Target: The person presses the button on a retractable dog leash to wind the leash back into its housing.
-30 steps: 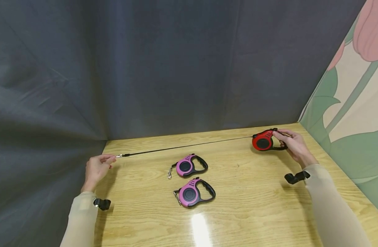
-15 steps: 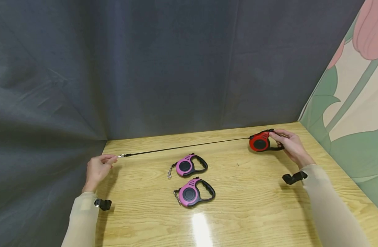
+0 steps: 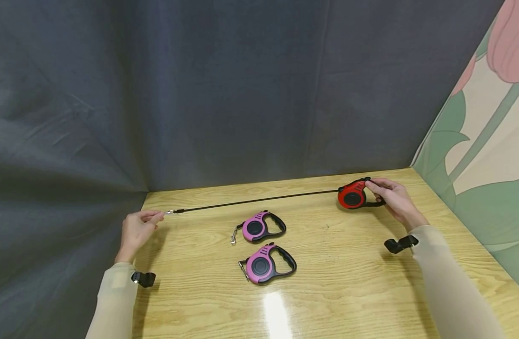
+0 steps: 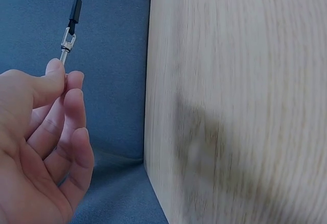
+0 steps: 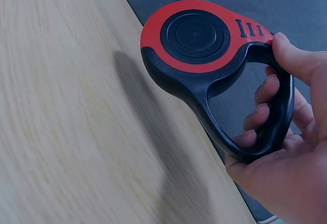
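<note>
My right hand [image 3: 393, 197] grips the black handle of a red and black retractable dog leash [image 3: 352, 195], fingers curled through the loop in the right wrist view, thumb near its top. From the casing a thin black cord [image 3: 259, 200] runs taut across the table to the left. At its far end is a silver metal clip [image 4: 67, 45], whose tip my left hand [image 3: 137, 231] pinches between thumb and fingertips. Two pink and black retractable leashes, an upper one [image 3: 254, 228] and a lower one [image 3: 260, 266], lie on the table between my hands, their clips pointing left.
The wooden table [image 3: 336, 292] meets a dark grey cloth [image 3: 234, 94] at its back and left. On the right stands a panel with a tulip pattern [image 3: 492, 141]. The stretched cord passes behind the pink leashes.
My right hand has moved left with the red leash, and the cord between my hands has become shorter. The left hand has shifted slightly right with the clip. Both pink leashes stay put.
</note>
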Motion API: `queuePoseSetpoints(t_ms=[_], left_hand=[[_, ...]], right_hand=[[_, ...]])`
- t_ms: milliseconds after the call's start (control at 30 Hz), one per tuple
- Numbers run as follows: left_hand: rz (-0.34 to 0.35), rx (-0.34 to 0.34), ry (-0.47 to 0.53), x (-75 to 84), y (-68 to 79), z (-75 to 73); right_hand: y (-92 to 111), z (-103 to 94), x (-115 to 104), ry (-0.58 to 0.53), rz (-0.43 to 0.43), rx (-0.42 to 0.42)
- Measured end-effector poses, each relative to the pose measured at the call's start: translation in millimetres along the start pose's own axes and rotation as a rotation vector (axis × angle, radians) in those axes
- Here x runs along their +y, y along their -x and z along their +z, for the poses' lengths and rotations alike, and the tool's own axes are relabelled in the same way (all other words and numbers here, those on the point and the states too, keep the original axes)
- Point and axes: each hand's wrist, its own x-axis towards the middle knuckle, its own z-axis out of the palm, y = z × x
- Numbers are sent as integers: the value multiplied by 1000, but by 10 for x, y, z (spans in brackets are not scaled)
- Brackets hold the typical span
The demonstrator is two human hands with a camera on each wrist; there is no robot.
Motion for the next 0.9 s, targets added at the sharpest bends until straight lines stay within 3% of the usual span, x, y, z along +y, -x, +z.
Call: queuePoseSetpoints(t_ms=[467,900], left_hand=[[4,-11,10,-3,13,51],[93,-3,19,77,9,158]], right_hand=[[-39,56,-4,40,32,-15],[-84,179,-46,131,47,-59]])
